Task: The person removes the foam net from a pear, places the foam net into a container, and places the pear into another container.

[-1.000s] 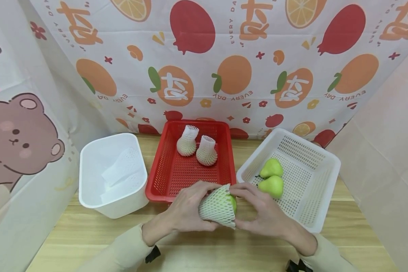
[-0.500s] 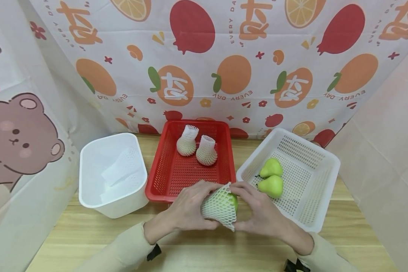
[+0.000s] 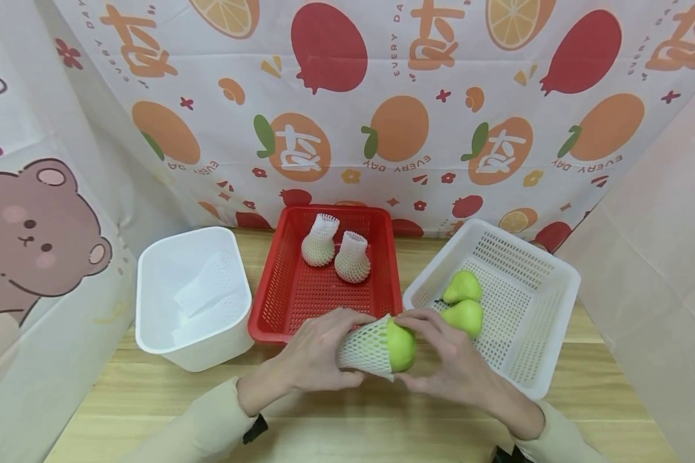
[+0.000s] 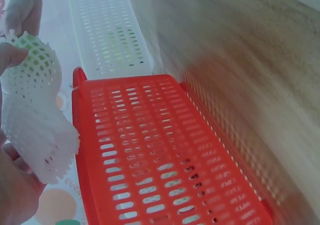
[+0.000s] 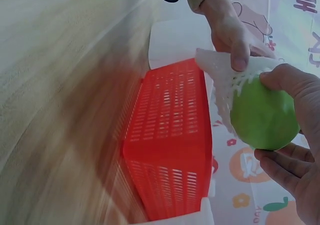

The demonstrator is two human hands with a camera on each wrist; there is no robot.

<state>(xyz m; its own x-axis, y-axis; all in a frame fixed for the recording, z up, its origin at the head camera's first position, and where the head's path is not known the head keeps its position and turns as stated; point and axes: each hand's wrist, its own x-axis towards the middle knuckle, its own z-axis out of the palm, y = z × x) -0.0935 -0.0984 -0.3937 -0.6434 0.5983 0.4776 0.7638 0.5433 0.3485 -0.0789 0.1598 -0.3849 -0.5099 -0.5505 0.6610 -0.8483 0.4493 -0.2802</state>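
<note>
Three containers stand on the wooden table (image 3: 347,431), so going left to right: first is a white bin (image 3: 208,350) with some pale foam netting (image 3: 208,286) inside, maybe flat empty sleeves, but white on white is hard to make out. Next, the red basket (image 3: 318,302) has two net-wrapped fruits (image 3: 352,258) lying toward its far side. Just near of that basket, the left hand (image 3: 318,354) is wrapped around a foam sleeve (image 3: 365,350), thumb on the near side. Poking out of the sleeve's right end is a green pear (image 3: 402,347), about half bare. The right hand (image 3: 454,357) pinches that bare end between thumb and fingers; can't tell if it's catching the sleeve's rim too. Far right, the white basket (image 3: 533,321) holds two bare pears (image 3: 462,287), touching, toward its left side.
</note>
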